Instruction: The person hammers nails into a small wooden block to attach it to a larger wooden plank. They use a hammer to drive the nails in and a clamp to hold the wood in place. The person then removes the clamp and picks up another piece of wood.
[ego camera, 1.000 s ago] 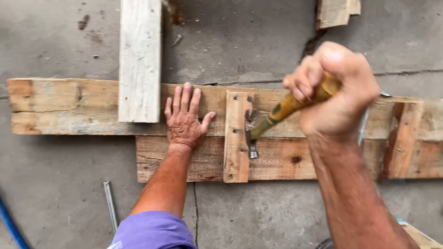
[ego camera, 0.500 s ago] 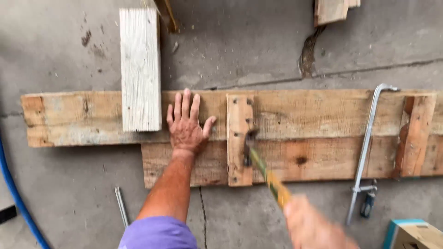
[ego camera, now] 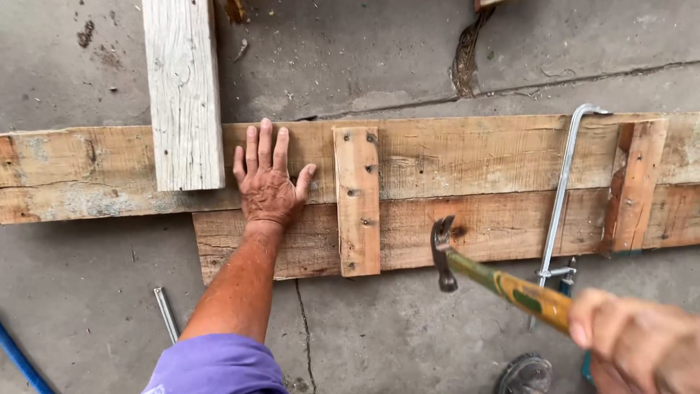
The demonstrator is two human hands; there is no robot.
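L hand (ego camera: 267, 184) flat, open on long worn wood plank (ego camera: 467, 155) | R hand (ego camera: 642, 344) fisted on yellow-handled claw hammer (ego camera: 467, 264), head raised just right of short nailed cleat (ego camera: 357, 201) | tip: keep L fingers clear, strike square.

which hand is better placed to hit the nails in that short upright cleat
Right, probably: the right hand grips the hammer beside the cleat; the left hand lies flat on the plank.
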